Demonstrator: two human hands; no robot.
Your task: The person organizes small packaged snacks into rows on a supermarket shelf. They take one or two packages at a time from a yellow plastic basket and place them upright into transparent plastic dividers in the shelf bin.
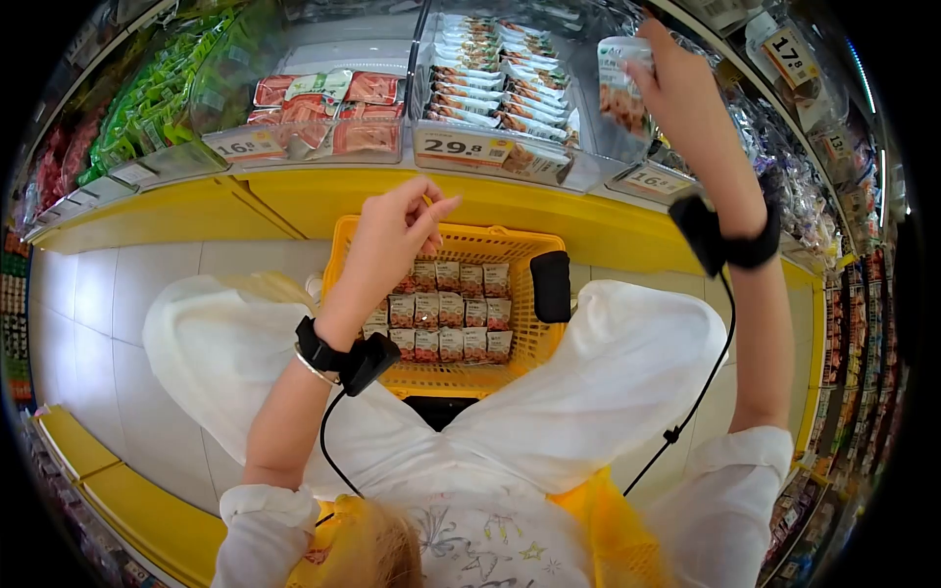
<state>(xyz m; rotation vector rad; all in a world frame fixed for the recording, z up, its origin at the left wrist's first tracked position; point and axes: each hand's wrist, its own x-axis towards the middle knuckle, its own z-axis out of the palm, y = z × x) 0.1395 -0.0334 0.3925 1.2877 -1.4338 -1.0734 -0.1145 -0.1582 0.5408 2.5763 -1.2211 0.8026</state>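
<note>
My right hand [676, 83] grips a small snack packet [618, 93] at its edge, up at the right of the display bins. The packet has a pale top and a picture of brown food lower down. Over the back rim of a yellow shopping basket [338, 260] hovers my left hand [404, 220]. Its fingers are loosely bent and partly apart, with nothing seen in them. Inside the basket, small snack packets [451, 312] lie in neat rows; my left hand and forearm hide some at the left.
Clear bins along the yellow shelf hold white stick packs [490, 73], red-and-white packets [368, 103] and green packets [162, 88]. Price labels [461, 147] line the bin fronts. My white-trousered knees [637, 343] flank the basket. Cables [706, 382] run from both wrist devices.
</note>
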